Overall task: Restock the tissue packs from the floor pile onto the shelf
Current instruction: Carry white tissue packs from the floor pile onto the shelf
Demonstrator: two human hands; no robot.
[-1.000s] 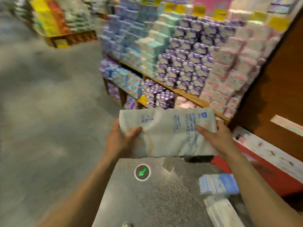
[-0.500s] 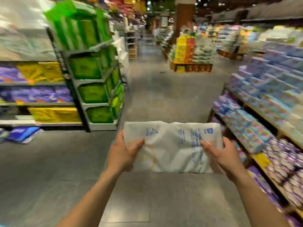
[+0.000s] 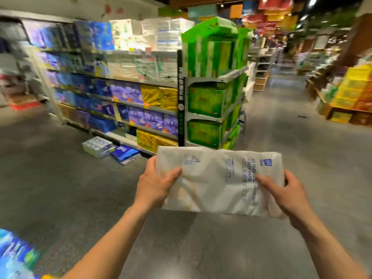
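A white tissue pack (image 3: 217,178) with blue print is held flat in front of me at waist height. My left hand (image 3: 155,184) grips its left end, thumb on top. At the right end, my right hand (image 3: 281,190) clamps the pack. Ahead on the left runs a long shelf (image 3: 128,97) filled with blue, purple, yellow and white packs. Two packs lie on the floor by its base: a pale one (image 3: 96,146) and a dark blue one (image 3: 124,154).
A green display rack (image 3: 213,101) stands at the shelf's end, just beyond the held pack. An open grey aisle runs to the right of it. Yellow and orange stacked goods (image 3: 352,97) sit at the far right. A blurred blue pack (image 3: 14,256) shows at the bottom left.
My view has swung left, from the purple and pink shelving across the aisle to the long shelf with the green rack. Both hands keep the same hold on the white pack.
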